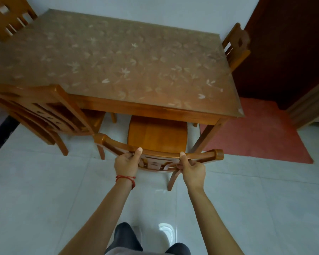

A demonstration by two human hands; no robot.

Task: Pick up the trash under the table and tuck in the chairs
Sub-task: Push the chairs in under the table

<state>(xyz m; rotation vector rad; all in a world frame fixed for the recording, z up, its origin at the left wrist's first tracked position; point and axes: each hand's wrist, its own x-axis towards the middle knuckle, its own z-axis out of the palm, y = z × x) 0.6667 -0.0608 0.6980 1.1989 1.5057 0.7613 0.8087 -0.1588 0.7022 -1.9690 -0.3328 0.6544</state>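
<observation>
A wooden chair (156, 134) stands in front of me at the near side of the table (118, 70), its seat partly under the tabletop. My left hand (126, 163) grips the chair's curved top rail left of centre, thumb on top. My right hand (191, 168) grips the same rail right of centre, thumb on top too. No trash shows on the strip of floor visible under the table.
A second chair (39, 115) stands at the table's near left, angled. A third chair (9, 17) is at the far left and a fourth chair (236, 46) at the right end. A red mat (261, 133) lies right, before a dark door (287, 48). White tile floor (44, 199) surrounds me.
</observation>
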